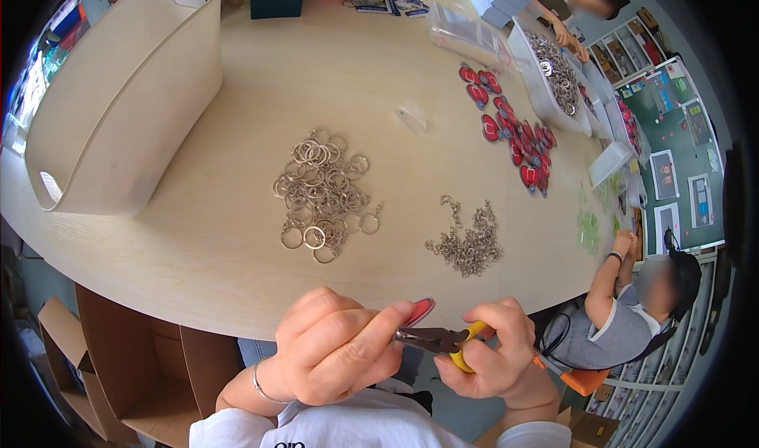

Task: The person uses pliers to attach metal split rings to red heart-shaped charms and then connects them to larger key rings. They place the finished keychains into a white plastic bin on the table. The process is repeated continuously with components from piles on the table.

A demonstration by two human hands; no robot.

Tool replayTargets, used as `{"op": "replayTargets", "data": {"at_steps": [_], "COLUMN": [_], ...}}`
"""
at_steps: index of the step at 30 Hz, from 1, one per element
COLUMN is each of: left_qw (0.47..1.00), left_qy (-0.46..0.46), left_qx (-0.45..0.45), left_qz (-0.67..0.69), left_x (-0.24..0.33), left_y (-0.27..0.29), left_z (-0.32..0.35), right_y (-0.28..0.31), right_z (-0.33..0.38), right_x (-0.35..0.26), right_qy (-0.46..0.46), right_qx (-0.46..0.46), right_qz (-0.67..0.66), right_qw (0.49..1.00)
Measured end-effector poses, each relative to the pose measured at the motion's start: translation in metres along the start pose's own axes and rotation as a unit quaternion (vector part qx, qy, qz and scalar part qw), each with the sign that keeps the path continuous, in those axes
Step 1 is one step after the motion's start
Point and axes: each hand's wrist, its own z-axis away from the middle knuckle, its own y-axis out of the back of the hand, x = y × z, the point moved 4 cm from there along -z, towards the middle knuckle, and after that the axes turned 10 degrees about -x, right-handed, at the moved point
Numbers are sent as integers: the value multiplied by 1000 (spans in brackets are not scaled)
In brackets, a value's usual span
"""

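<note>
My left hand (340, 345) is closed on a small red charm (420, 312), whose rounded end sticks out past the fingertips. In my right hand (494, 349) is a pair of pliers (433, 338) with yellow handles. The dark jaws reach to my left fingertips, just below the charm; what they touch there is hidden by the fingers. Beyond my hands, a heap of split key rings (320, 191) lies on the table. Right of it sits a smaller pile of tiny metal links (466, 242). Several red flip-flop-shaped charms (518, 136) lie farther back at the right.
A large cream bin (126, 92) stands on the table's left. A white tray (549, 72) of metal rings and a clear plastic box (470, 41) sit far right. Two other people are at the table's right side. A cardboard box (138, 361) stands below the left edge.
</note>
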Motion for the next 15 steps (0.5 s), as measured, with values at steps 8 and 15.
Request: {"op": "replayTargets", "data": {"at_steps": [8, 15], "left_qw": [994, 980], "left_qy": [18, 29], "left_qx": [-69, -113], "left_qz": [83, 160], "left_x": [-7, -10], "left_y": [7, 10], "left_z": [-9, -15], "right_y": [17, 36], "right_z": [-1, -9], "right_x": [5, 6], "right_qy": [12, 57], "right_qx": [-41, -106], "right_qz": [45, 104], "right_qw": [998, 987]}}
